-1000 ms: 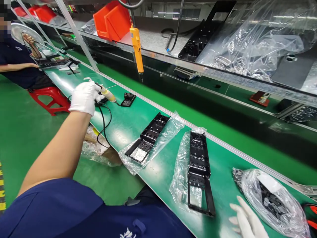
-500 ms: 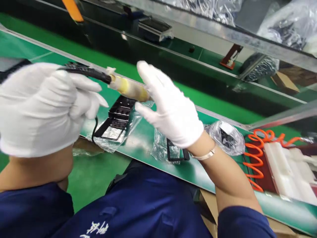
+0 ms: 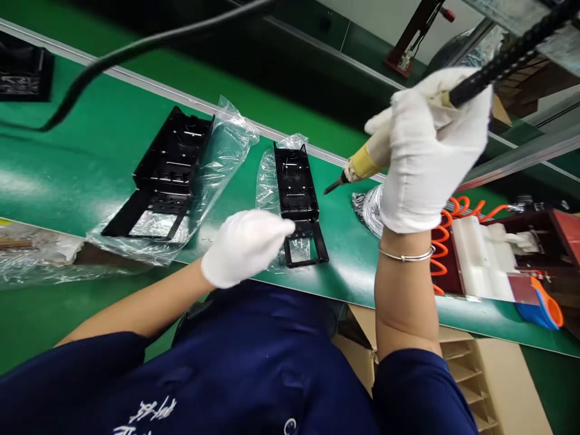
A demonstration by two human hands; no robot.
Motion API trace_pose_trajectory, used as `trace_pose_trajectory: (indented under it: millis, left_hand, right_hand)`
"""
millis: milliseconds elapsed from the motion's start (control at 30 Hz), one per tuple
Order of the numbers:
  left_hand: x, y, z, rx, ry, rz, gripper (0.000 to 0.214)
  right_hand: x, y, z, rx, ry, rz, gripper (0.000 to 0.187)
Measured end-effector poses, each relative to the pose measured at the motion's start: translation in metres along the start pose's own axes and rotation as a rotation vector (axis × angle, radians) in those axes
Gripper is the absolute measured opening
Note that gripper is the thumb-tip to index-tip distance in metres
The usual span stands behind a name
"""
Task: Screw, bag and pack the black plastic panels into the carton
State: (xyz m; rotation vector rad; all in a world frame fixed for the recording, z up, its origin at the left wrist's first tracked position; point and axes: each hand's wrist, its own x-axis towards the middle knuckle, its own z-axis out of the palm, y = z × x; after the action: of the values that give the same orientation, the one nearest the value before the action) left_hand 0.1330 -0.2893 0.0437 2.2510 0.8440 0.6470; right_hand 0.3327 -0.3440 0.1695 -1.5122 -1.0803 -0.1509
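My right hand (image 3: 426, 151), in a white glove, is closed around a soldering iron (image 3: 362, 164) with a yellowish grip; its dark tip hangs just right of a black plastic frame (image 3: 295, 184). The frame lies on an opened clear bag on the green belt (image 3: 90, 151). The iron's black cable (image 3: 136, 45) runs up and across the top of the view. My gloved left hand (image 3: 244, 244) reaches over the belt's near edge, fingers stretched out and touching the frame's lower end, with nothing in it.
A second black frame (image 3: 165, 175) lies half out of its bag at the left. A bagged part (image 3: 369, 208) sits behind my right wrist. An orange coiled hose (image 3: 446, 241) and a white fixture (image 3: 480, 254) are at the right. A cardboard box (image 3: 480, 374) stands below the belt.
The soldering iron has passed from my left hand to my right hand. My left hand has dropped to the middle frame. The view has swung right along the belt.
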Motion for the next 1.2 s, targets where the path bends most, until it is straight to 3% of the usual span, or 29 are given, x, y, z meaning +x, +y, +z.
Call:
trace_pose_trajectory:
  millis: [133,200,300,400,500,600,733,967,1133,1200]
  left_hand:
    - [0.043,-0.039,0.037,-0.01,-0.135,-0.312,0.031]
    - [0.068,-0.053,0.044,-0.016,-0.171,-0.397,0.041]
    - [0.098,-0.06,0.05,-0.062,-0.229,-0.469,0.04]
    - [0.115,-0.058,0.057,-0.218,-0.285,-0.496,0.023]
    - [0.12,-0.058,0.066,-0.309,-0.222,-0.478,0.018]
    - [0.118,-0.063,0.073,-0.424,-0.11,-0.446,0.025]
    - [0.117,-0.068,0.079,-0.549,-0.022,-0.422,0.034]
    - [0.121,-0.067,0.081,-0.653,0.055,-0.429,0.026]
    - [0.122,-0.072,0.083,-0.64,0.043,-0.46,0.027]
    - [0.121,-0.075,0.085,-0.645,0.038,-0.457,0.027]
  right_hand:
    - [-0.013,0.015,0.012,0.209,-0.033,0.069,0.02]
    - [-0.022,0.025,0.019,0.121,-0.168,0.093,0.013]
    - [-0.035,0.043,0.029,-0.095,-0.379,0.132,0.034]
    - [-0.047,0.056,0.038,-0.147,-0.343,0.179,0.035]
    - [-0.055,0.058,0.045,-0.141,-0.209,0.189,0.027]
    - [-0.061,0.059,0.054,-0.095,-0.158,0.187,0.036]
    - [-0.067,0.068,0.067,-0.071,-0.22,0.194,0.059]
    - [-0.071,0.087,0.077,-0.223,-0.542,0.257,0.047]
    - [-0.074,0.1,0.083,-0.297,-0.478,0.204,0.042]
    - [-0.075,0.104,0.086,-0.301,-0.512,0.19,0.043]
